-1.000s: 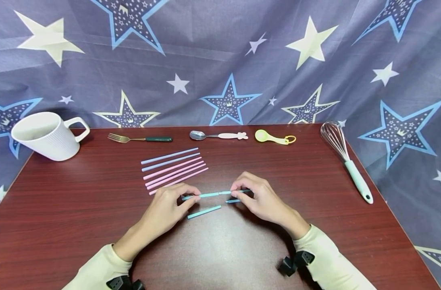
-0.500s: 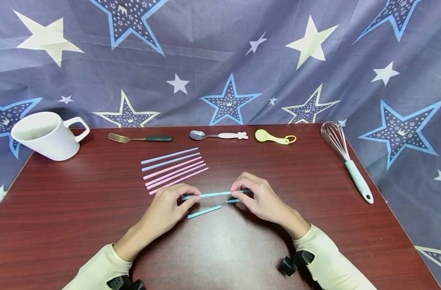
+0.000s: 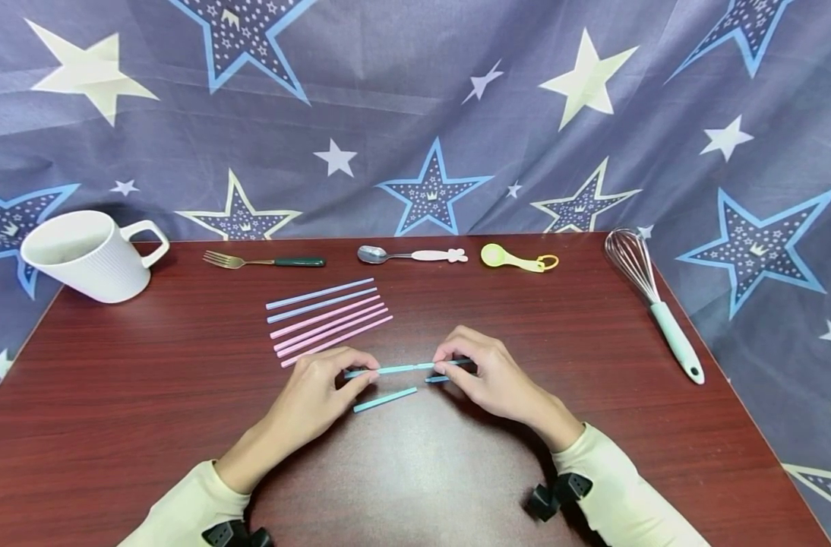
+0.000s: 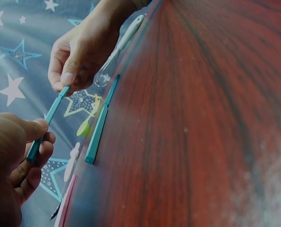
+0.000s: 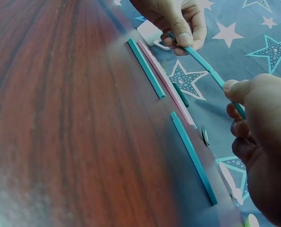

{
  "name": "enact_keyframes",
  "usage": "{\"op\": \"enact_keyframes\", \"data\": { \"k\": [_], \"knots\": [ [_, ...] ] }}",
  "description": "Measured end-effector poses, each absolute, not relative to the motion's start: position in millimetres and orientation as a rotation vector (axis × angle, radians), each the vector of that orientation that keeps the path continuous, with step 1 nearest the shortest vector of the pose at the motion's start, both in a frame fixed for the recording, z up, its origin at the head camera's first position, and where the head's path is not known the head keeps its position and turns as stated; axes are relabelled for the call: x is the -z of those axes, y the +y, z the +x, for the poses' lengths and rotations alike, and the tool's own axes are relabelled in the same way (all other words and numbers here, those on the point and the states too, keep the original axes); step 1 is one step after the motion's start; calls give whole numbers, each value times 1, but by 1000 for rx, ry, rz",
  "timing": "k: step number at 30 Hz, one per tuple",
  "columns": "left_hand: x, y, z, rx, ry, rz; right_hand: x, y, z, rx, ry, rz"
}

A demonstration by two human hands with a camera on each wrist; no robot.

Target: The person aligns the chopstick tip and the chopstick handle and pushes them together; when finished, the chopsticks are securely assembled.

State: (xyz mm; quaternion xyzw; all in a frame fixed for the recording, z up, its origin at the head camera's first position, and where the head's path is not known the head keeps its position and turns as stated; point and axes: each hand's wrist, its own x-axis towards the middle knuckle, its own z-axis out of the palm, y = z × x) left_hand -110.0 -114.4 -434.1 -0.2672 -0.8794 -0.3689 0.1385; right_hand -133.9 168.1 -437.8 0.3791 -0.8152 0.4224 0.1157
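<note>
In the head view my left hand [image 3: 320,384] pinches one slim teal stick piece [image 3: 396,369] between thumb and fingers. My right hand [image 3: 491,372] pinches a second teal piece [image 3: 424,366], its end meeting the first in one line. A narrower neck shows at their joint [image 5: 211,70] in the right wrist view. Both are held above the table. Below lie two loose teal pieces: one piece [image 3: 384,400] by my left fingers, and another piece [image 3: 437,379] partly hidden under my right hand, its narrow tip pointing left.
Beyond my left hand lie several pink sticks [image 3: 330,327] and two blue sticks [image 3: 320,295]. Along the back are a white mug [image 3: 94,258], a fork [image 3: 265,262], a spoon [image 3: 412,256] and a yellow measuring spoon [image 3: 518,260]. A whisk [image 3: 655,304] lies at the right edge.
The left hand and its teal piece have shifted very slightly right, and the joint between the two held pieces looks a little tighter. Everything else stays put.
</note>
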Motion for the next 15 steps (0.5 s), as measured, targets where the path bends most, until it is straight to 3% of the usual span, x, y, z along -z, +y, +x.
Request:
{"op": "enact_keyframes", "data": {
  "k": [15],
  "knots": [
    [435,-114,-109,1061,-2517,-806,438,167,-132,-1213,-2419,1143]
  ]
}}
